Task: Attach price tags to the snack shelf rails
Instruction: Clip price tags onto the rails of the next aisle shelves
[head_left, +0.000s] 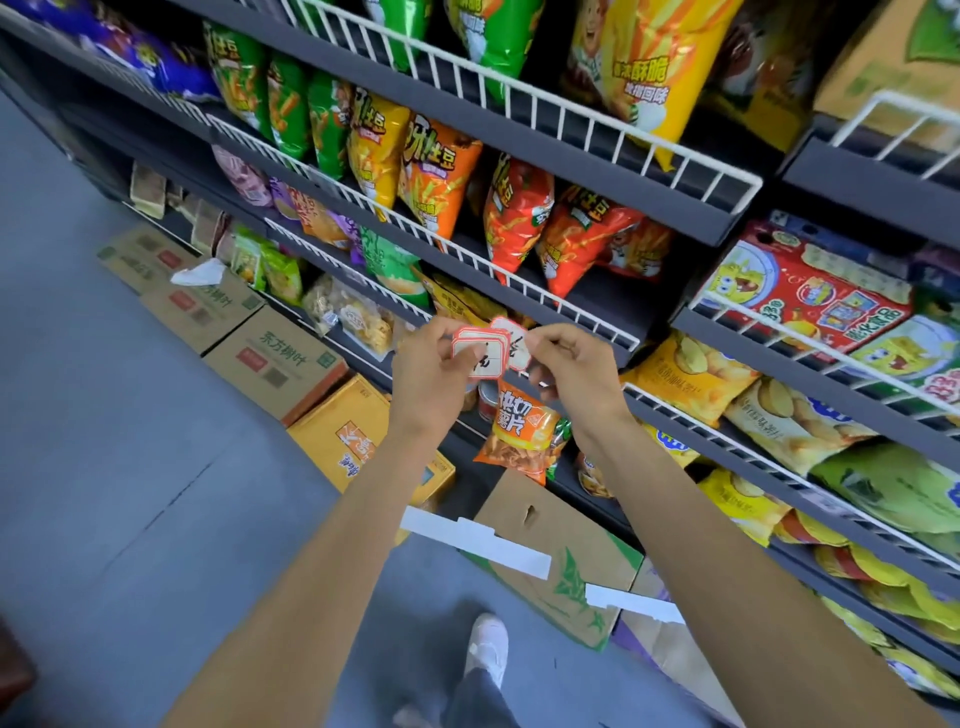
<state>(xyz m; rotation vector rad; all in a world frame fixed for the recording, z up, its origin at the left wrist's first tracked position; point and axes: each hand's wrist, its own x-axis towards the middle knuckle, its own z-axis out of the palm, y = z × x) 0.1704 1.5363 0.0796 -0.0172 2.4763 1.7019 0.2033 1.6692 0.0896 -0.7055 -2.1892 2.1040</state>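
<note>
Grey floor (104, 415), cartons (275, 358) along shelf foot; snack bags (431, 171) behind white wire rails (566, 306). My left hand (431, 374) pinches tag stack (480, 345), right hand (576, 371) pinches one tag (511, 335).

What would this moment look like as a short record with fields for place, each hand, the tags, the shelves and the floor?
place: shop aisle beside snack shelves
left hand: holds a small stack of price tags
right hand: pinches a single tag beside the stack
tags: white with red borders and dark handwriting, not yet on a rail
shelf rail: dark, with white wire guards above
snack bags: green, yellow, orange and red
floor: cardboard boxes along the shelf base
</note>
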